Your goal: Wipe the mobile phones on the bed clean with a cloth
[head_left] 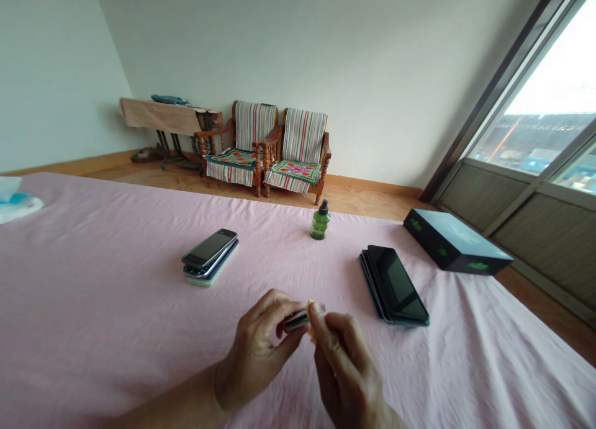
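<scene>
My left hand (pixel 254 354) grips a phone (pixel 298 320) by its edge, seen end-on just above the pink cloth (pixel 93 280). My right hand (pixel 347 370) is closed too, its thumb and fingers pinching a small yellowish piece (pixel 311 331) against the phone's end. Both hands meet near the front middle of the table. A stack of phones (pixel 210 256) lies ahead to the left, and a second stack of dark phones (pixel 393 285) lies ahead to the right. A small green bottle (pixel 320 221) with a black cap stands upright farther back.
A black box (pixel 454 241) with green marks lies at the right far edge. Something white and blue (pixel 16 202) sits at the left edge. Two striped wooden chairs (pixel 267 149), a covered side table (pixel 162 115) and a large window (pixel 549 125) stand beyond.
</scene>
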{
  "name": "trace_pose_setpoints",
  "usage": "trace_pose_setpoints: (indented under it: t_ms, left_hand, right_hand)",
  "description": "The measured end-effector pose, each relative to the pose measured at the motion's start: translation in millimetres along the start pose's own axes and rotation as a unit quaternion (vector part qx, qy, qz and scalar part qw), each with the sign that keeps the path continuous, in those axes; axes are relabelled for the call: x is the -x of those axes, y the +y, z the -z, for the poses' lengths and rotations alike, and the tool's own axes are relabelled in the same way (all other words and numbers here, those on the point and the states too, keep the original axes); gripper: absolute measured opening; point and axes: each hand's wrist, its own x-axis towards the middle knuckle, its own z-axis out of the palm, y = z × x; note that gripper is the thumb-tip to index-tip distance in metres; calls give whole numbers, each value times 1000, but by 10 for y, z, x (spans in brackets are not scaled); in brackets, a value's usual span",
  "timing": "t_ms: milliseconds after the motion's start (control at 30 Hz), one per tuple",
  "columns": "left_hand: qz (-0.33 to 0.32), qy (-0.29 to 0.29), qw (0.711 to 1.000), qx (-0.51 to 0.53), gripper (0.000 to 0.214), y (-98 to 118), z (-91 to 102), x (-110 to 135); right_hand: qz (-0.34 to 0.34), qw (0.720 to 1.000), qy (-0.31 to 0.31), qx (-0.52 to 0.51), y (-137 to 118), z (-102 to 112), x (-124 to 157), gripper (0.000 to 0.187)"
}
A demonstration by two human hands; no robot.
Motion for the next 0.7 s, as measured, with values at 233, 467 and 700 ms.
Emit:
trace_pose_setpoints:
  t_ms: [233,467,700]
  left_hand:
    - [6,-3,1000,-19,17,34,20,7]
    - [15,13,1000,-24,15,13,5,-24]
    - [20,1,1000,0,17,7,24,-4]
  right_hand:
    - [66,995,-63,45,-81,18,-61,64]
    - [11,997,-36,63,28,64,-32,61]
    - [67,991,-103,45,-55,43,-72,60]
